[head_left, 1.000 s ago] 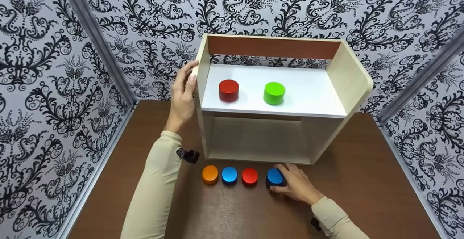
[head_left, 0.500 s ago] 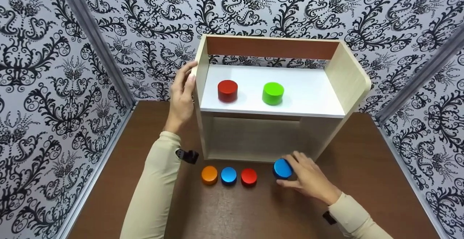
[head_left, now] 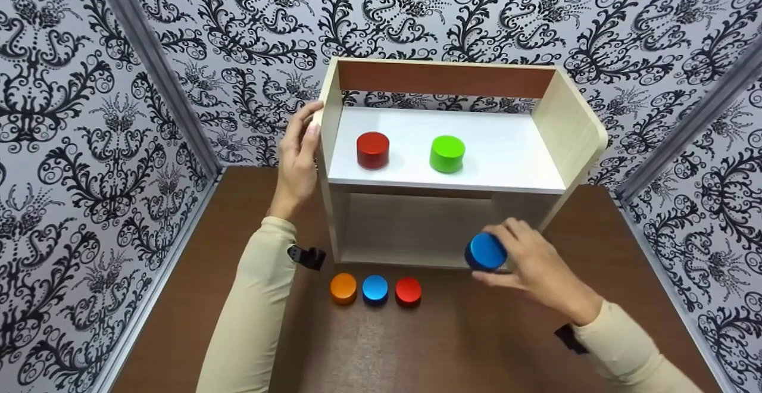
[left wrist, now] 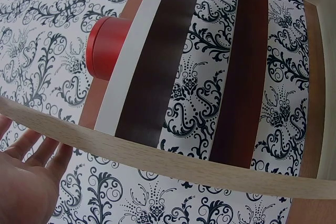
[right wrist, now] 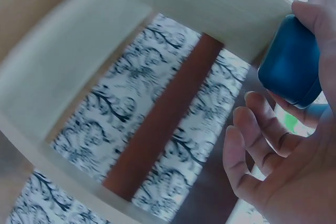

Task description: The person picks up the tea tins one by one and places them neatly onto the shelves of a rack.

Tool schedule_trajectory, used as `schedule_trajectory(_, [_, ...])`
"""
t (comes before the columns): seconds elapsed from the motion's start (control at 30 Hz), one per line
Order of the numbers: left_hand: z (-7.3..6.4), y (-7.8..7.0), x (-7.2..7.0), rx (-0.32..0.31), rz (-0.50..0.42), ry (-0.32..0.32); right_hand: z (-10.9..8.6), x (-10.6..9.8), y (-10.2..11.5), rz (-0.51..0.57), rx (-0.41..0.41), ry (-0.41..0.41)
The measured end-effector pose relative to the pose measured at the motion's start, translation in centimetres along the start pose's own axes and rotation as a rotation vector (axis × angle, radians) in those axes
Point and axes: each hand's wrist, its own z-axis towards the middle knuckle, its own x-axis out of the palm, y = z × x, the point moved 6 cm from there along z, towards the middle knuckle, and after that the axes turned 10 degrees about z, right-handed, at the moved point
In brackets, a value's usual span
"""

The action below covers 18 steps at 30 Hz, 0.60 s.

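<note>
1. Head view: the right grip (head_left: 536, 268), a bare hand, holds a blue cylinder (head_left: 488, 251) by its side wall, thumb nearest the viewer. The piece appears lifted off the desk (head_left: 369, 351), before the lower right of the wooden shelf unit (head_left: 572, 131). The left grip (head_left: 297, 167) rests loosely extended fingers against the unit's left side panel (head_left: 332, 119). An orange cylinder (head_left: 343, 289), a second blue cylinder (head_left: 375, 290) and a red cylinder (head_left: 408, 292) stand in a row on the desk; another red cylinder (head_left: 373, 150) and a green cylinder (head_left: 447, 154) stand on the white shelf board (head_left: 506, 149).

2. Left wrist view: the fingertips meet the panel's edge; the thumb is out of sight.

3. Right wrist view: the blue cylinder sits pinched between thumb and a finger, the other fingers standing off it. I judge it light, stiff and unlikely to break; its smooth, glossy wall may slip. Best hold: thumb and fingers on opposite sides of the wall, around mid-height.
</note>
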Motion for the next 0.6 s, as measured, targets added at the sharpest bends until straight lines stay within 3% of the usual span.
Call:
schedule_trajectory(0.27, [-0.1, -0.1, 0.0, 0.000, 0.009, 0.003, 2.1, -3.8, 0.1, 0.030, 0.043, -0.010])
schedule_trajectory(0.6, [0.0, -0.1, 0.1, -0.001, -0.008, 0.011, 4.8, -7.0, -0.4, 0.018, 0.087, -0.001])
